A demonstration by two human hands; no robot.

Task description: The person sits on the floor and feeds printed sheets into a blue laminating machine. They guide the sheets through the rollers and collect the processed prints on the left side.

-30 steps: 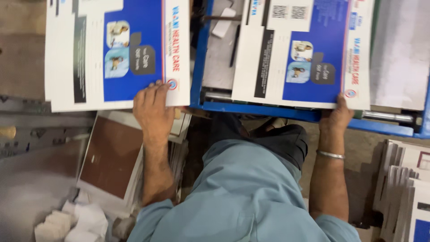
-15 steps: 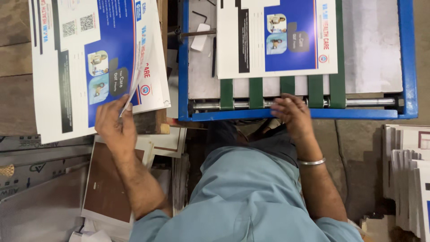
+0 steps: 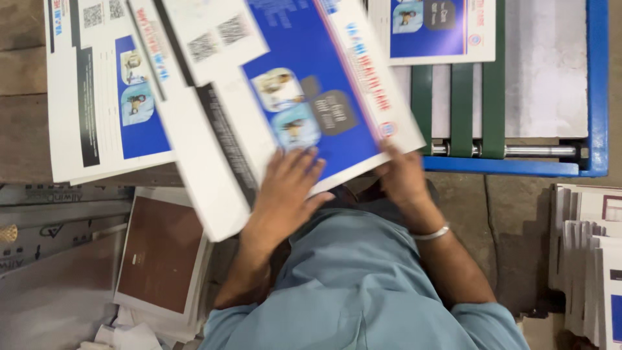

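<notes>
A large white and blue printed cardboard sheet [image 3: 285, 97] is tilted in front of me, held in both hands. My left hand [image 3: 285, 191] grips its near edge from below, fingers spread on the blue panel. My right hand [image 3: 405, 178], with a metal bangle on the wrist, holds the sheet's right near corner. To the left a stack of the same printed sheets [image 3: 97, 97] lies on a wooden surface. Another printed sheet [image 3: 440, 29] rests on the blue-framed machine bed [image 3: 596, 97] with green belts [image 3: 461, 104].
A brown and white board stack [image 3: 162, 253] lies low on the left beside grey flattened cartons [image 3: 52, 227]. Piles of folded white cartons [image 3: 589, 259] stand at the right edge. Crumpled white scraps [image 3: 129, 337] sit near the bottom left.
My left hand lifted a sheet off the left stack and swung it right. My right hand left the machine's front rail and took the sheet's corner. The view shifted.
</notes>
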